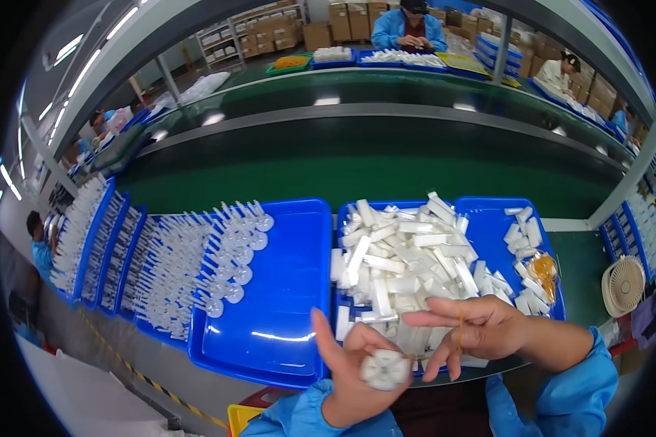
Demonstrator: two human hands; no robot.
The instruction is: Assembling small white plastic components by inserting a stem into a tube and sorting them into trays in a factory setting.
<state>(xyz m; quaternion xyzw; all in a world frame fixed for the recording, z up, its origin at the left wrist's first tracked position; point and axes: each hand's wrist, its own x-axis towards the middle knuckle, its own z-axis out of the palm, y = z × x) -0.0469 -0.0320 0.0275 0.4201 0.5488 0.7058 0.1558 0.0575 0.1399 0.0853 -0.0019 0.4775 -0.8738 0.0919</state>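
Observation:
Seen end-on, a round white plastic part with a petal-like pattern is gripped in my left hand, whose index finger points up. To its right, my right hand has its fingers stretched toward the left hand, with a thin orange rubber band looped over them. Both hands are at the near edge of the middle blue tray, over a heap of white oblong plastic pieces. What lies under the right palm is hidden.
A right blue tray holds white pieces and orange rubber bands. Clear stemmed parts with round bases stand in rows by the left tray. Beyond is a green conveyor. At right are a fan and post; co-workers sit opposite.

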